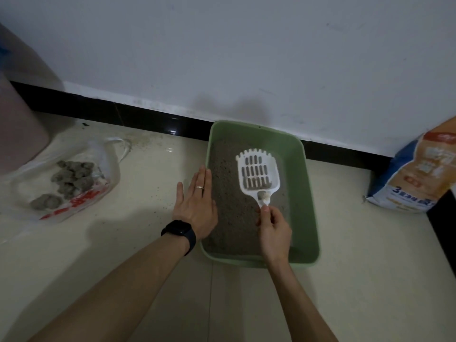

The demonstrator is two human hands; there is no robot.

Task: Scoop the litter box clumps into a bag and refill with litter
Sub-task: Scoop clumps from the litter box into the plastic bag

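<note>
Clumps (66,183) are bagged in plastic bag (103,154); scoop (256,172) is pinched by right hand (274,230), left hand (195,203) flat on litter box (308,193); refill from litter sack (417,174) is judged outstanding.

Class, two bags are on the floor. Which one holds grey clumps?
The clear plastic bag with red print, left of the green litter box; grey clumps lie in it. The blue-and-orange sack on the right shows none.
</note>
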